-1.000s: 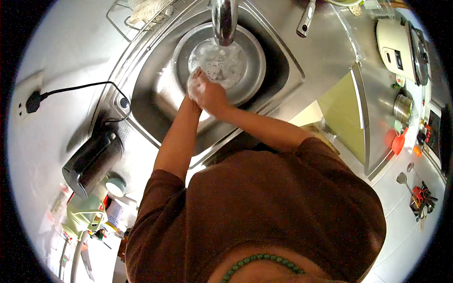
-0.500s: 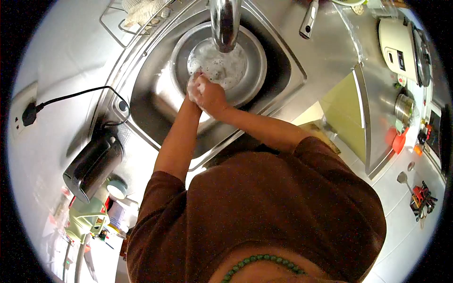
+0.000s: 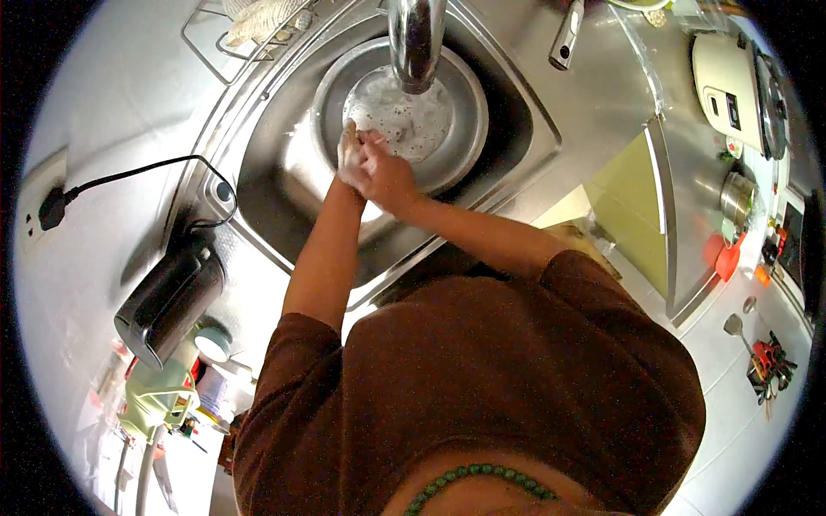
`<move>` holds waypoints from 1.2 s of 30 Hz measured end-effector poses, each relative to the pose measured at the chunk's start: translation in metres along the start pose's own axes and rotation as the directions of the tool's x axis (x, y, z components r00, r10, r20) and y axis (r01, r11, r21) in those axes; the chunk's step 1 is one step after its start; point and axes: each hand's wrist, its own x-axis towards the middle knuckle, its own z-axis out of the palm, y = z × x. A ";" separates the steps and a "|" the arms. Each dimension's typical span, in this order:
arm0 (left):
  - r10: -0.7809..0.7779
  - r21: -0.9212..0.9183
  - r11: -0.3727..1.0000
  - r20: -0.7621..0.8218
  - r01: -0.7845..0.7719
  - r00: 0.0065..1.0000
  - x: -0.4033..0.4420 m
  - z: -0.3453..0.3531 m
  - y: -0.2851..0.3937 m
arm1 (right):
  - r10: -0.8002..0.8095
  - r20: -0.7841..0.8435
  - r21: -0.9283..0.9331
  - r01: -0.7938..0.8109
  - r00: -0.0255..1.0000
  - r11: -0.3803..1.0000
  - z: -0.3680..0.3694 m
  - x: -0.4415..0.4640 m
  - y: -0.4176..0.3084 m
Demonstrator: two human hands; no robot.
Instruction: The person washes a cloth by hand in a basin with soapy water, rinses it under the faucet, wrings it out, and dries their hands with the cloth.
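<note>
Over the near left edge of a round metal basin [image 3: 471, 129], my left hand [image 3: 351, 162] and my right hand [image 3: 387, 176] are pressed together, with white suds on them. The right hand's fingers are bent against the left hand; whether anything lies between them is hidden. Most of the left hand's fingers are covered by the right hand and foam. Foamy water [image 3: 413, 116] fills the bottom of the basin, which sits in the steel sink [image 3: 280, 202]. A metal faucet [image 3: 416, 43] hangs over the basin.
A wire rack [image 3: 206, 52] stands at the back left. On the left are a black kettle [image 3: 170, 301], a plug with its cord [image 3: 53, 209] and a green jug [image 3: 159, 396]. A pan handle [image 3: 568, 34] and a rice cooker [image 3: 727, 90] are to the right.
My hands stay together at the basin's edge, but their fingers have shifted against each other. The foam pattern in the basin has changed, and the view has moved slightly.
</note>
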 end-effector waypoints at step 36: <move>0.241 0.472 0.877 -0.267 -0.091 0.933 0.024 -0.002 -0.004 | 0.091 -0.224 -0.152 -0.128 0.970 0.980 -0.018 0.137 0.161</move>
